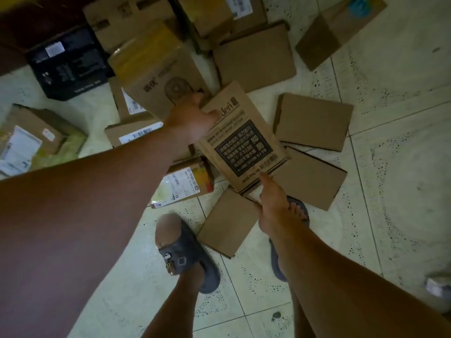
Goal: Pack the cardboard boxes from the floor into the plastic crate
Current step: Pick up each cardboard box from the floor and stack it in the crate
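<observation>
Tiled floor (390, 167), printed cardboard box (241, 145) between left hand (190, 118) and right hand (271, 203), apparently both gripping its ends.

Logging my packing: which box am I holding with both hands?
The printed box with the black text panel, between left hand and right hand.

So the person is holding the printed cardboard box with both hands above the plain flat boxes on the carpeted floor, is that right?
Not quite: the floor is tiled, not carpeted, as the head view shows. The rest holds: the left hand and right hand grip the printed cardboard box at opposite ends, above the plain flat boxes.
</observation>
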Action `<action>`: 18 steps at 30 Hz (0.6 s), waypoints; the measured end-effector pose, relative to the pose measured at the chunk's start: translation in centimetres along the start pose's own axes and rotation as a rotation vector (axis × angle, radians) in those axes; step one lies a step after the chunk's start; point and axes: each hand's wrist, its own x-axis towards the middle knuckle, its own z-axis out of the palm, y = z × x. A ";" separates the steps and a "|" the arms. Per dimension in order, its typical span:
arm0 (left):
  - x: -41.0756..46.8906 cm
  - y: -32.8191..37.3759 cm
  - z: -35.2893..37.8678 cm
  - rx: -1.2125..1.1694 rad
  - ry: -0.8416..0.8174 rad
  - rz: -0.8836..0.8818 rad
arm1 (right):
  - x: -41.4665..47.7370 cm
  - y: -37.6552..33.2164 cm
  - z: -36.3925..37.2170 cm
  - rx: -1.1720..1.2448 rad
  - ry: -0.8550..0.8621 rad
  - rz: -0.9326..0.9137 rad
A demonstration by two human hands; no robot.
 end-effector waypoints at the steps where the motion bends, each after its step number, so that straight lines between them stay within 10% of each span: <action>1: 0.4 -0.2 0.1 0.029 -0.013 0.012 | 0.3 -0.1 0.3 0.042 -0.007 0.001; 8: 0.8 -1.5 1.2 0.048 -0.105 -0.070 | 0.4 -0.1 0.6 0.164 -0.143 -0.009; 18: -10.3 -0.1 -4.8 -0.317 -0.062 -0.061 | -13.4 -2.3 -4.8 -0.003 0.144 -0.233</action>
